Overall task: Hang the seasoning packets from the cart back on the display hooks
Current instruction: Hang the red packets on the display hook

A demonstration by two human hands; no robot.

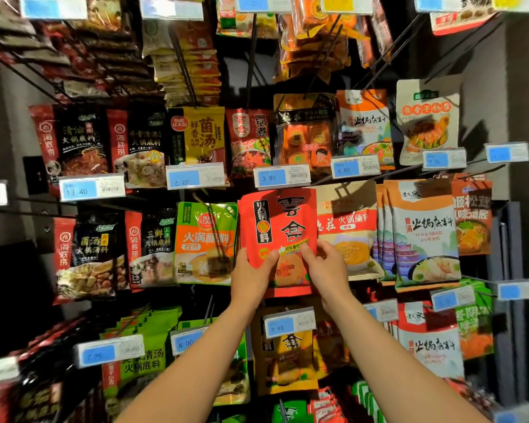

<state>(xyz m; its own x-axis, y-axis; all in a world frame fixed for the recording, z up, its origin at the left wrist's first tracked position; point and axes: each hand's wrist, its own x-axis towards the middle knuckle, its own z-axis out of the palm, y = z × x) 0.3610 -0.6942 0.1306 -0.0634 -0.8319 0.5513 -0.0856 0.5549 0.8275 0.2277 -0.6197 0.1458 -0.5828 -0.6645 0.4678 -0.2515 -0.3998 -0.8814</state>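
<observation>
A red seasoning packet with large black characters is held up against the display wall in the middle row. Its top edge sits just under the 3.90 price tag at the end of a hook. My left hand grips the packet's lower left edge, thumb on the front. My right hand pinches its lower right part. Whether the packet's hole is on the hook cannot be told. The cart is out of view.
Packets hang all around: a green-orange one to the left, a beige one to the right, a yellow one below. Black hook rods with blue price tags stick out toward me. A grey upright bounds the right side.
</observation>
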